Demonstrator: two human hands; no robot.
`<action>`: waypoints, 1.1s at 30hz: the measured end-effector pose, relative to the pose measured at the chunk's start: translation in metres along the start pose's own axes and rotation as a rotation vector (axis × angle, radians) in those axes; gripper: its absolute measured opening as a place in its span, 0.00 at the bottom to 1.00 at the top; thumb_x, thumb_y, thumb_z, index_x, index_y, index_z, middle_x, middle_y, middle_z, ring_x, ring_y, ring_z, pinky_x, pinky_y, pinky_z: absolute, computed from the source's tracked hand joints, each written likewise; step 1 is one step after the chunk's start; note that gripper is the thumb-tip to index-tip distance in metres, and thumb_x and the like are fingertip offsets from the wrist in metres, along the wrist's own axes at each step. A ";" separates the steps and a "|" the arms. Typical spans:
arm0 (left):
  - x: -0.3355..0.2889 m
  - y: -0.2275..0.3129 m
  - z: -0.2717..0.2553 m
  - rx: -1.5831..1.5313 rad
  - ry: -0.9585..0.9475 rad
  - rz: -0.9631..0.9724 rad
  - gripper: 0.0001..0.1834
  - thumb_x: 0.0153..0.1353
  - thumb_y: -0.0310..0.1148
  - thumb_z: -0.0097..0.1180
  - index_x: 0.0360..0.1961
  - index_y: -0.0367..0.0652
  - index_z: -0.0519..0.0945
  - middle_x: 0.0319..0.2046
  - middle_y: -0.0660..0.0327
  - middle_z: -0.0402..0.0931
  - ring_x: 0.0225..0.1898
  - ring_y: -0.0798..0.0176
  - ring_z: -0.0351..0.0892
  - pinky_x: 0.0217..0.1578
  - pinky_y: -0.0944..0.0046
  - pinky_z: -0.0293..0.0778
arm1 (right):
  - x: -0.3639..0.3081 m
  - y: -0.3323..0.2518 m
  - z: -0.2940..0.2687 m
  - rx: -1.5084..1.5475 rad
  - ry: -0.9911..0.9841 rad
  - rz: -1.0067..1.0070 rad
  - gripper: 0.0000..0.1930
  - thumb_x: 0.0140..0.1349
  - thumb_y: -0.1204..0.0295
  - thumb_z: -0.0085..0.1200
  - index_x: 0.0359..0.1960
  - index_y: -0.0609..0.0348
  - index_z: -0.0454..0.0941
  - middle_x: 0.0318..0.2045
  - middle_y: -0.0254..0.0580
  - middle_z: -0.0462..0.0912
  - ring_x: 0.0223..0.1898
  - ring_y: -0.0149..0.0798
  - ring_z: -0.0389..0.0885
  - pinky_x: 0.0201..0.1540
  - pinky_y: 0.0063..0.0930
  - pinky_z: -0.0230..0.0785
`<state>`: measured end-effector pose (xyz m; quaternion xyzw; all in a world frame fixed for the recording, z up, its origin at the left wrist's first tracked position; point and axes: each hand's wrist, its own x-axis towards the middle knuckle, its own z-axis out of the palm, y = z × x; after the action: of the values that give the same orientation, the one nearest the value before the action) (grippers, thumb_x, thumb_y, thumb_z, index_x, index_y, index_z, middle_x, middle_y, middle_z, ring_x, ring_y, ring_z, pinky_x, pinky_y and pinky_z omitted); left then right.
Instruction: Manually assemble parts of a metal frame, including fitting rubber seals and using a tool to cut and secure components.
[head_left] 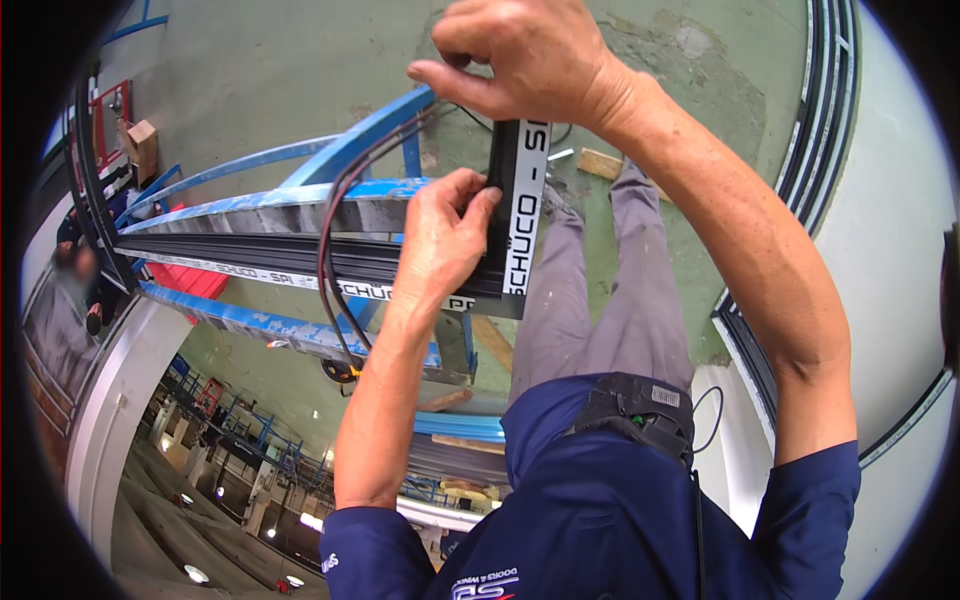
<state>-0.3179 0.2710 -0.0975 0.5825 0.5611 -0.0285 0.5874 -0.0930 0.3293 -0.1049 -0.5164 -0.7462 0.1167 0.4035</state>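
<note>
A black profile frame with white printed tape forms a corner in front of me. Its long bar (370,262) runs left, and its short upright bar (527,200) rises near my legs. My left hand (445,235) is at the inner side of the short bar, thumb and forefinger pinched against it; whatever lies between them is hidden. Above the top end of that bar, my right hand (530,60) has its fingers curled and thumb stretched along them. What it may hold cannot be made out. A dark cable (326,235) loops over the long bar beside my left forearm.
Worn blue metal stands (270,208) support the frame. Long black profiles (822,130) line the right side. A wood block (600,164) lies near my feet on the green floor. At far left, another person (85,265) is beside the frame's far end, near a red box (190,282).
</note>
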 end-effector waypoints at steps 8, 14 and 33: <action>0.006 0.010 0.002 -0.114 -0.022 -0.115 0.14 0.71 0.32 0.59 0.30 0.33 0.79 0.18 0.70 0.68 0.24 0.78 0.62 0.24 0.67 0.60 | -0.008 0.004 0.011 -0.045 0.000 0.039 0.20 0.59 0.56 0.64 0.16 0.53 0.76 0.18 0.38 0.79 0.26 0.48 0.82 0.32 0.42 0.74; 0.008 0.021 0.000 -0.066 0.029 -0.103 0.15 0.70 0.32 0.60 0.27 0.32 0.78 0.18 0.70 0.68 0.24 0.78 0.61 0.23 0.67 0.58 | -0.005 0.000 0.007 -0.020 0.001 0.039 0.19 0.59 0.58 0.64 0.16 0.55 0.76 0.18 0.40 0.78 0.25 0.47 0.81 0.32 0.41 0.73; 0.004 0.021 -0.014 0.052 0.062 0.059 0.12 0.71 0.34 0.57 0.36 0.36 0.84 0.23 0.66 0.76 0.22 0.73 0.68 0.25 0.67 0.66 | 0.005 -0.007 0.012 -0.006 -0.026 0.034 0.21 0.60 0.56 0.65 0.17 0.55 0.73 0.19 0.39 0.76 0.26 0.47 0.78 0.33 0.42 0.71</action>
<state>-0.3106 0.2907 -0.0822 0.6144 0.5607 -0.0079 0.5551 -0.1072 0.3335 -0.1061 -0.5286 -0.7429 0.1279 0.3902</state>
